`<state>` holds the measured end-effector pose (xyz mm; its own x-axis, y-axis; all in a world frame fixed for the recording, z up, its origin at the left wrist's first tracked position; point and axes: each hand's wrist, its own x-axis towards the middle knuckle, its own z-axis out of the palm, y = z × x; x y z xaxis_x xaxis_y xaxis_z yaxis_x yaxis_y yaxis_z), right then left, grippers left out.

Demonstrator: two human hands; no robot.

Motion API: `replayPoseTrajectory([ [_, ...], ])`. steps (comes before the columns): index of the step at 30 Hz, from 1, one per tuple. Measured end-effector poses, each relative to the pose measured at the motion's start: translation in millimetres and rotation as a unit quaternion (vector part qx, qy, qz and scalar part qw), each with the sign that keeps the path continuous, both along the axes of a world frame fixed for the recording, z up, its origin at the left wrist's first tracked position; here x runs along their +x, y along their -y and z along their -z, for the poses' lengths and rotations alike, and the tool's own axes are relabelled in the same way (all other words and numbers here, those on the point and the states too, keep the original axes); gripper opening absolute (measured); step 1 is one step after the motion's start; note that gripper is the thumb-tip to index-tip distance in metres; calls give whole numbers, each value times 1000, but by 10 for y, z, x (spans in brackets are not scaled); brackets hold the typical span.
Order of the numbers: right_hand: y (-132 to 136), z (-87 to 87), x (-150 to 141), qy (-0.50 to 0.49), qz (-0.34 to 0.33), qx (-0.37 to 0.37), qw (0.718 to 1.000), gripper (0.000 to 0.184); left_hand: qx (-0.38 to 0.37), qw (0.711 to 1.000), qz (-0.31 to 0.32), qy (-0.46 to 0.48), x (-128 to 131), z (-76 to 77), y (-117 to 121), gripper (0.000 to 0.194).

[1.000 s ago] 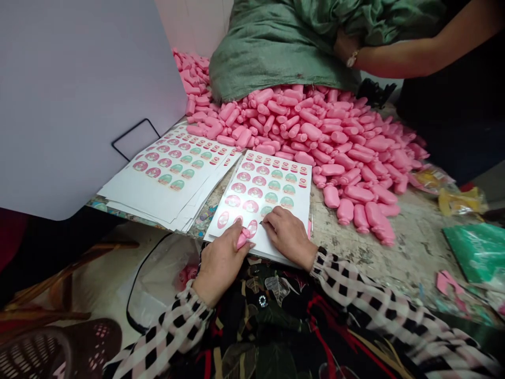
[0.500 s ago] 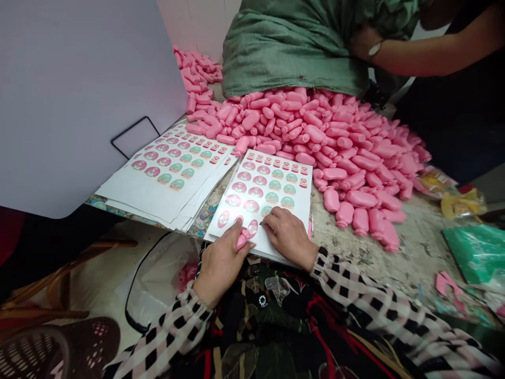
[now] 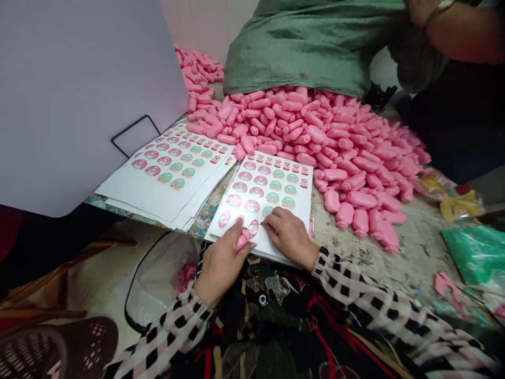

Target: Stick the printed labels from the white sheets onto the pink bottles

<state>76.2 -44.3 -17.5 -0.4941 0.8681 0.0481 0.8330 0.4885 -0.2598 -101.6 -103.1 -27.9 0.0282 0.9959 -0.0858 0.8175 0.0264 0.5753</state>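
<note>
- Left hand [image 3: 223,259] closed around a small pink bottle [image 3: 242,240], gripped between thumb and fingers over the near edge of a sticker sheet [image 3: 268,184] on the counter [image 3: 335,245]; the bottle's long axis slants away and rightward.
- Right hand [image 3: 290,235] narrow, fingertips pinched low at the sheet; whether they grip anything, one cannot tell.
- Bottle left of the right hand, apart from it; an oval sticker [image 3: 253,228] lies between them, nearer the bottle.

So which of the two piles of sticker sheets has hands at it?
The right pile: the right hand rests on it, and the left hand holds a small pink bottle over its near edge. No hand touches the left pile.
</note>
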Motion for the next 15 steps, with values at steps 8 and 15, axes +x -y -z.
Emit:
replayPoseTrajectory([
  [8,12,62,19,-32,20,-8,999,23,0,1000,2,12,-9,27,6,57],
  [15,-3,30,20,-29,-3,-10,1000,21,14,1000,9,19,-18,60,-2,56],
])
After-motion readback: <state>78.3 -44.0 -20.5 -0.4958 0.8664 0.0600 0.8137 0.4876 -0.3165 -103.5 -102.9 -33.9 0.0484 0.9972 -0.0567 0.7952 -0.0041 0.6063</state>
